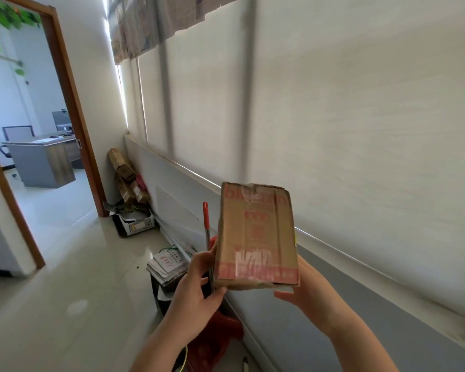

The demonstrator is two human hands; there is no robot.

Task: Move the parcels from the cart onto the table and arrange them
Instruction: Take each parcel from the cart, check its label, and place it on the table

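Pale corridor wall behind; neither cart nor table in view. Flat brown cardboard parcel with red print (257, 234) held aloft, long axis pointing away, left hand (196, 288) and right hand (306, 288) clamped on near corners, seemingly equally close.

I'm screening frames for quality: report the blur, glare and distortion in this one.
Head view: wall at right smeared by motion blur; wide-angle lens bends the door frame; bright glare along the window edge; the parcel, held between left hand and right hand, stays fairly sharp, its print soft.

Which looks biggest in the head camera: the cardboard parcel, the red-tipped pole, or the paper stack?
1. Brown taped cardboard parcel, though it is nearest the camera.
2. White paper stack.
3. Thin red-tipped pole, partly hidden.
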